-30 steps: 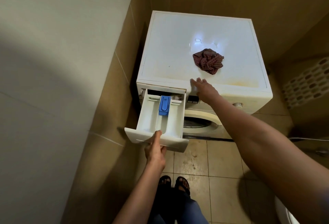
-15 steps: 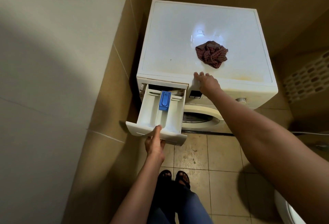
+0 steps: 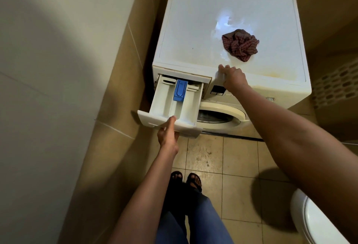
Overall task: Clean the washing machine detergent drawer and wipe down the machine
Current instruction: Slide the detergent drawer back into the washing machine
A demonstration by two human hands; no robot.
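A white front-loading washing machine (image 3: 193, 36) stands in the corner. Its detergent drawer (image 3: 164, 106) is pulled far out at the upper left of the front, with a blue insert (image 3: 180, 90) in its middle compartment. My left hand (image 3: 168, 134) grips the drawer's front panel, thumb on the top edge and fingers hidden beneath. My right hand (image 3: 231, 78) holds the machine's top front edge beside the drawer opening, fingers curled over the rim. A crumpled dark red checked cloth (image 3: 241, 45) lies on the machine's top, just beyond my right hand.
A tiled wall (image 3: 67, 88) runs close along the left of the machine and drawer. The round door (image 3: 219, 116) sits below the drawer. A white toilet (image 3: 317, 220) is at the lower right. My sandalled feet (image 3: 186, 181) stand on the tiled floor.
The view has tilted and drawn nearer to the machine. The drawer looks slid out a little further in my left hand. My right hand stays on the top edge.
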